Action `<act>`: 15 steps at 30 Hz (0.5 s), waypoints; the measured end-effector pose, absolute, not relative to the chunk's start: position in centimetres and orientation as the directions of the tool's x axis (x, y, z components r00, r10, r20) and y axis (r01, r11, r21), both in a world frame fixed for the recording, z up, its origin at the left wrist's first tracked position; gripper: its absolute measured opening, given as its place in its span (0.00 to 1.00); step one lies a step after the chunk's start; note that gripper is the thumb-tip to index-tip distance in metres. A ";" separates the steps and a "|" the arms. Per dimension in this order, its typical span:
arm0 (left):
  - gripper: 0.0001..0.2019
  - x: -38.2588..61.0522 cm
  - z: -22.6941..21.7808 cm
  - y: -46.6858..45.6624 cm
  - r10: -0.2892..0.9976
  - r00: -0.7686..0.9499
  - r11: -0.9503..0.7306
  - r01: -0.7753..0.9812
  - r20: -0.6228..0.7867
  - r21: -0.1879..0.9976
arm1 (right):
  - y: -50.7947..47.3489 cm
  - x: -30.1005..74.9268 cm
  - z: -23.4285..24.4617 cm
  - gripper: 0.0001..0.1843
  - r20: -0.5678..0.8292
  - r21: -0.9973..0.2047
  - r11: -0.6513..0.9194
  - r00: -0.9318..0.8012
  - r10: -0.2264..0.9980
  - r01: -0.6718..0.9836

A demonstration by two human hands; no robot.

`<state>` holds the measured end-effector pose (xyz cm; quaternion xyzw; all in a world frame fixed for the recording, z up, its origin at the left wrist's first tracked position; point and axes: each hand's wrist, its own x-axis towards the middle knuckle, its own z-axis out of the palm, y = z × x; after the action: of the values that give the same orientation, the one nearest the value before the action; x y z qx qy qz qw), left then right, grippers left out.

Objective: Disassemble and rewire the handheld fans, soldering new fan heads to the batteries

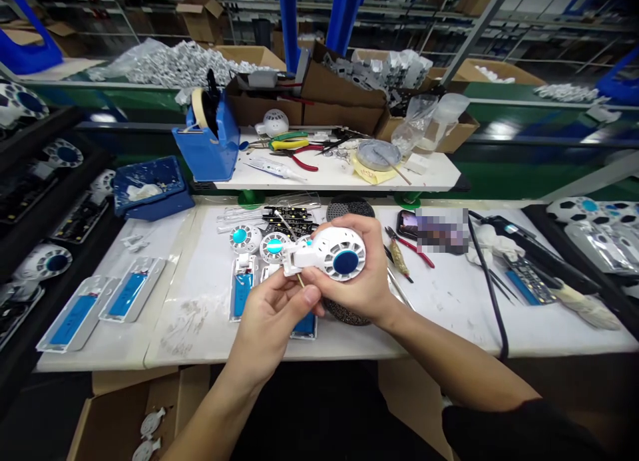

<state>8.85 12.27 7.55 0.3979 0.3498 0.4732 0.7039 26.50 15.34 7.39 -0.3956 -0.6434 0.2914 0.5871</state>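
Note:
My right hand [367,275] is wrapped round a white vented fan head [327,256] with a dark blue round centre. The fan head is raised over the worktable, its narrow hinge end pointing left. My left hand [279,308] is closed at that hinge end, pinching a thin stick [285,223] that slants up past the hinge. Whether the stick passes through the hinge or only beside it, I cannot tell. Below and behind my hands lie white fan units [244,238] with light blue centres, white housings with blue batteries [243,291], and black circuit boards [289,220].
Two battery housings [130,289] lie on the left, near a blue bin [150,185]. Red-handled pliers [412,245], a phone [409,223] and a black cable [492,295] are on the right. A raised shelf [224,183] carries a tape dispenser [207,138] and tools.

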 end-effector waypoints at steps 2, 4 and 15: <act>0.11 8.8 7.4 12.1 0.949 0.287 0.224 -0.331 -0.128 0.917 | 15.5 26.6 7.4 0.36 0.521 -0.841 0.510 0.018 0.853 0.183; 0.12 8.4 7.6 11.9 0.959 0.263 0.173 -0.247 -0.106 0.953 | 15.5 26.6 7.5 0.36 0.526 -0.837 0.510 0.032 0.850 0.201; 0.04 6.1 11.5 11.2 0.710 0.397 -0.638 0.713 0.582 0.292 | 15.6 26.7 7.2 0.36 0.537 -0.778 0.527 -0.073 0.840 0.341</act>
<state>6.07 11.25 11.51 0.8357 0.4257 0.3471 -0.0018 26.73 15.55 7.18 -0.4256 -0.6938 0.2351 0.5313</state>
